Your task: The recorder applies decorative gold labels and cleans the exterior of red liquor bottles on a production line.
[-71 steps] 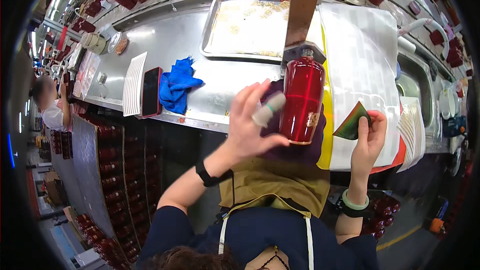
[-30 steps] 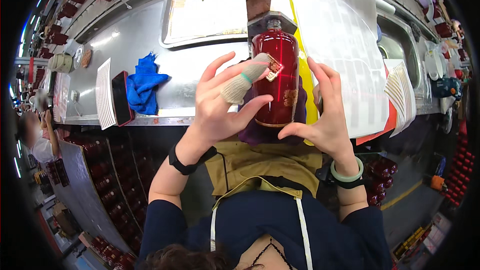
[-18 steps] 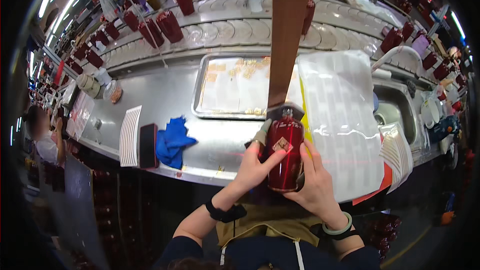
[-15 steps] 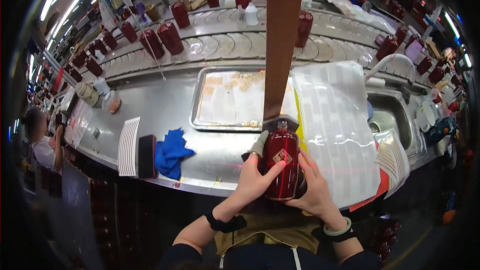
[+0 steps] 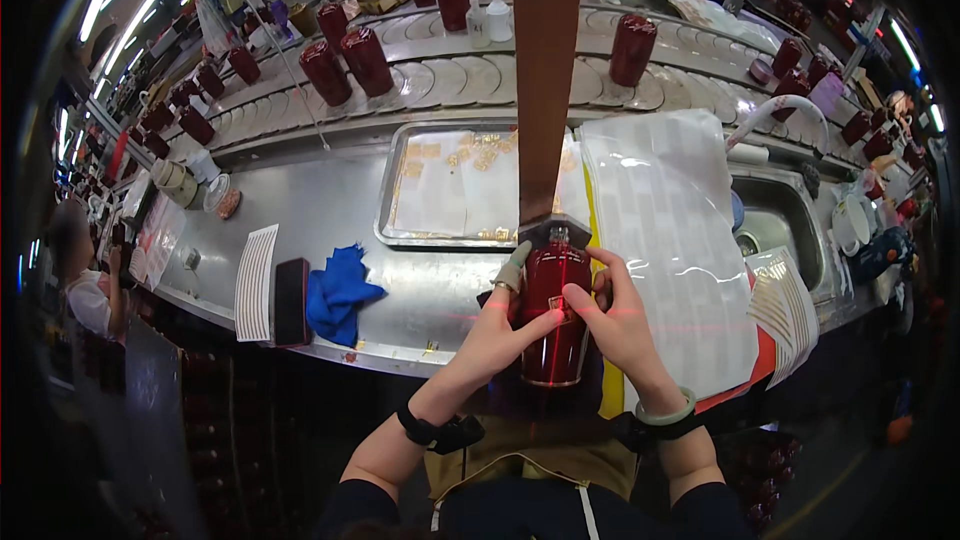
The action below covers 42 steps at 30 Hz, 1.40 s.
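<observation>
Red bottle [image 5: 553,352] framed by two hands

A worker's left hand [image 5: 490,335] and right hand [image 5: 620,320] clasp the bottle just below the center of the frame, fingers along its sides, its neck toward the foot of a brown post [image 5: 545,70]. Both thumbs rest at a small square label [image 5: 557,306] on its front, crossed by a red light line. At left on the metal surface [image 5: 300,190] lie a blue cloth [image 5: 340,290], a phone [image 5: 292,302] and a striped sheet [image 5: 257,285]; a tray [image 5: 450,243] sits above center. Translucent sheeting [image 5: 660,260] spreads to the right, beside a sink [image 5: 790,202].
</observation>
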Tool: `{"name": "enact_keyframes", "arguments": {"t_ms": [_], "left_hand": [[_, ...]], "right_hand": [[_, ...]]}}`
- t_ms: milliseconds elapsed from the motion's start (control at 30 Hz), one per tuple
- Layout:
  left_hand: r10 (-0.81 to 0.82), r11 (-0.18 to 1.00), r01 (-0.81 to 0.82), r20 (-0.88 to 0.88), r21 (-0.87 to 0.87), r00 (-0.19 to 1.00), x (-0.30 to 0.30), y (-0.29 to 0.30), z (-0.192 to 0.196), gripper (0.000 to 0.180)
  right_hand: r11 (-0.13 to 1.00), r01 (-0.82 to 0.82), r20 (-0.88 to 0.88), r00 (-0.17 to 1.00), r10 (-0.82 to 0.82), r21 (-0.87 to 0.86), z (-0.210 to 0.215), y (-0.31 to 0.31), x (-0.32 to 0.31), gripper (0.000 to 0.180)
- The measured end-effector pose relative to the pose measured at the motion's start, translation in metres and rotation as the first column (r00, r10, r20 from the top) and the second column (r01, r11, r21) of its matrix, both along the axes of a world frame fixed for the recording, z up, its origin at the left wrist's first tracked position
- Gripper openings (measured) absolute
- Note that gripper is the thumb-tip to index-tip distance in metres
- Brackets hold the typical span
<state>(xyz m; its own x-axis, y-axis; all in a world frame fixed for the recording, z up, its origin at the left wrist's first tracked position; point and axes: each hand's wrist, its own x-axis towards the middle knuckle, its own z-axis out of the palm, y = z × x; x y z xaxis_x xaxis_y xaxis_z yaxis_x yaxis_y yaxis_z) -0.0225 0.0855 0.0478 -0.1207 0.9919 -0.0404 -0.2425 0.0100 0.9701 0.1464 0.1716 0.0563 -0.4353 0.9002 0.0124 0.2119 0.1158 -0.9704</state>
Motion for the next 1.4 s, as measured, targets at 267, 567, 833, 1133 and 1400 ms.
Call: {"name": "enact_keyframes", "arguments": {"t_ms": [267, 567, 833, 1133, 1400], "left_hand": [[-0.015, 0.999, 0.019, 0.115, -0.03, 0.993, 0.003, -0.01, -0.001, 0.09], [0.078, 0.996, -0.064, 0.229, -0.066, 0.97, -0.007, -0.006, -0.009, 0.068], [0.079, 0.986, -0.056, 0.147, -0.156, 0.986, 0.002, -0.01, 0.0, 0.057], [0.113, 0.983, -0.1, 0.075, -0.153, 0.991, 0.009, -0.009, -0.001, 0.081], [0.088, 0.989, -0.058, 0.217, -0.139, 0.972, 0.004, -0.006, -0.003, 0.066]], "right_hand": [[0.997, 0.011, -0.082, 0.996, -0.017, -0.075, 0.0, -0.018, 0.0, 0.063], [0.982, -0.033, -0.119, 0.993, 0.01, -0.189, 0.007, 0.0, 0.007, 0.05], [0.964, -0.05, -0.219, 0.976, -0.008, -0.261, 0.0, -0.002, 0.005, 0.057], [0.977, -0.015, -0.116, 0.993, -0.01, -0.211, 0.0, -0.005, 0.002, 0.068], [0.944, -0.065, -0.258, 0.966, -0.022, -0.323, 0.004, -0.001, 0.009, 0.055]]}}
